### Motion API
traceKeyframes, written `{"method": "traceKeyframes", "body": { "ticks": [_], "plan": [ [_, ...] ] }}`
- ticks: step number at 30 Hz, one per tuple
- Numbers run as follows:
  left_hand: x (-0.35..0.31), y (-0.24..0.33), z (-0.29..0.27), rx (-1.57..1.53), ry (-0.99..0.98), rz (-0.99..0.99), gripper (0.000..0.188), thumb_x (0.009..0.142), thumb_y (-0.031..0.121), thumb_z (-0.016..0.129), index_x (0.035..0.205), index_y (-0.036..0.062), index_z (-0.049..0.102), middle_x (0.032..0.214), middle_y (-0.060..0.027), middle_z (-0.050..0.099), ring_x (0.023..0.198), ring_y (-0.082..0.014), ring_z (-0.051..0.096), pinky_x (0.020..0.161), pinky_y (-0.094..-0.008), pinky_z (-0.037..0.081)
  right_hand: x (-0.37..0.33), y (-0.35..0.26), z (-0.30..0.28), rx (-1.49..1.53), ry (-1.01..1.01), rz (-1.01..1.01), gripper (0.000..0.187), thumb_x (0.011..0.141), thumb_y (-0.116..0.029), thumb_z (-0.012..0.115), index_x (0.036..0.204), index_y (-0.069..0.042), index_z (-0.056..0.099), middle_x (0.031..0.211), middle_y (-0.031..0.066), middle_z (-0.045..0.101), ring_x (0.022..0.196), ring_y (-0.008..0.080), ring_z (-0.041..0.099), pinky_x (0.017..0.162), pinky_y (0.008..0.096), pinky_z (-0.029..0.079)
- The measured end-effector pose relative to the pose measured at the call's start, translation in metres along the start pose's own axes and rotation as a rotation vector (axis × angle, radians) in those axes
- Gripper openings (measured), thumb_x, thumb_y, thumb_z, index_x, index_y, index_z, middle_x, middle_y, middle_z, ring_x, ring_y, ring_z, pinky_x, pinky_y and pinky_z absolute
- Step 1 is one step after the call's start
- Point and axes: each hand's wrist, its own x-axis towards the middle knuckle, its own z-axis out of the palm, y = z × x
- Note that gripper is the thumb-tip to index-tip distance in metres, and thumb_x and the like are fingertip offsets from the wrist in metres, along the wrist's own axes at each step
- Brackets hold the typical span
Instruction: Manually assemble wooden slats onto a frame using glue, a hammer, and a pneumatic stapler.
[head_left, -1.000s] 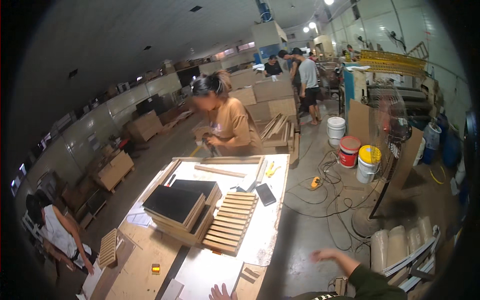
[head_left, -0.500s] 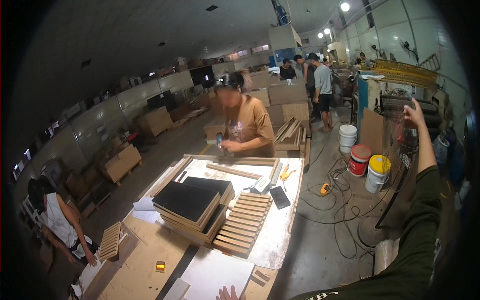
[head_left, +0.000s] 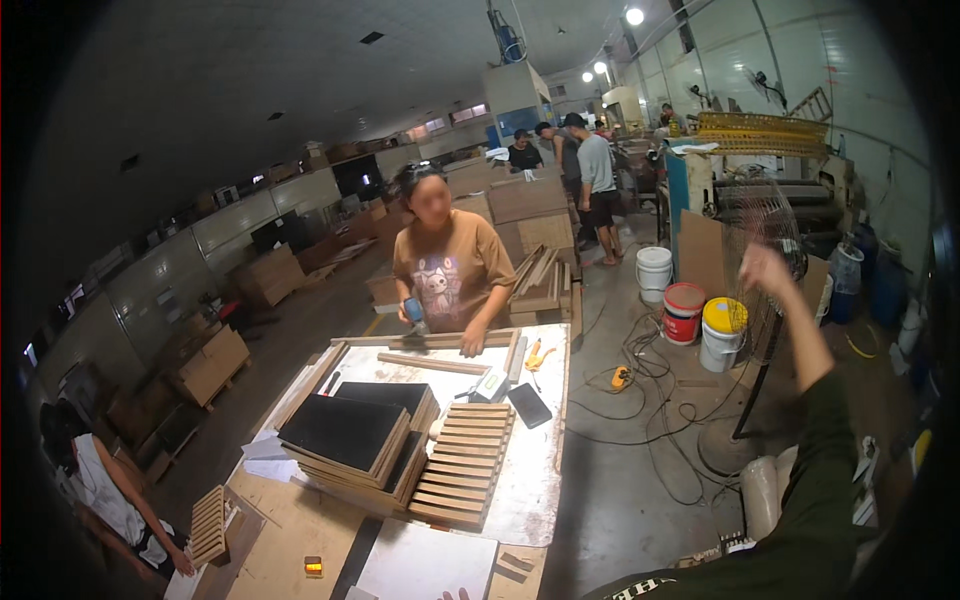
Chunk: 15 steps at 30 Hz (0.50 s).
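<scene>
Only the fingertips of my left hand (head_left: pixel 458 595) show at the bottom edge. They are spread apart at the near edge of a white board (head_left: pixel 425 562) on the worktable. My right arm is stretched out to the right in a dark sleeve. At its end, my right hand (head_left: pixel 765 268) is raised in front of a standing fan (head_left: pixel 760 215) with a wire cage; motion smears its fingers. Stacked black-topped boards (head_left: pixel 345 437) and a slatted wooden panel (head_left: pixel 460 465) lie beyond the white board. A phone (head_left: pixel 530 404) rests beside the panel, close to orange-handled pliers (head_left: pixel 538 354).
Across the table stands a person (head_left: pixel 455 260) in a brown shirt with a blue power tool (head_left: pixel 414 312). Another person (head_left: pixel 110 490) works at the lower left. Buckets (head_left: pixel 683 312) and tangled cables (head_left: pixel 640 400) occupy the floor at right. Several people stand farther back.
My right hand has come down from its raised, finger-extended pose. The view has shifted right, leaving less of my left hand in sight. The person opposite has lifted their head and lowered the tool.
</scene>
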Motion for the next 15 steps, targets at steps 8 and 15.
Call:
{"method": "traceKeyframes", "body": {
  "ticks": [8, 15],
  "plan": [
    [0.003, -0.003, -0.014, -0.017, 0.000, 0.075, 0.065, 0.081, 0.041, 0.052, 0.135, 0.0102, 0.035, 0.139, -0.0200, 0.030, 0.129, -0.0362, 0.025, 0.105, -0.0520, 0.016, -0.451, 0.264, 0.331, -0.632, -0.753, -0.158, 0.031, 0.084, -0.026, 0.052, 0.111, -0.013, 0.059, 0.114, 0.0098, 0.058, 0.107, 0.0263, 0.054, 0.090, 0.0384, 0.042],
    [-0.006, -0.010, 0.001, -0.081, 0.070, 0.100, 0.066, 0.078, 0.039, 0.056, 0.134, 0.0079, 0.037, 0.137, -0.0237, 0.031, 0.127, -0.0399, 0.026, 0.103, -0.0531, 0.018, -0.487, 0.107, 0.312, -0.363, -1.067, 0.913, 0.042, 0.081, -0.033, 0.055, 0.118, -0.014, 0.055, 0.120, 0.0121, 0.055, 0.110, 0.0275, 0.052, 0.093, 0.0373, 0.040]
  ]
}}
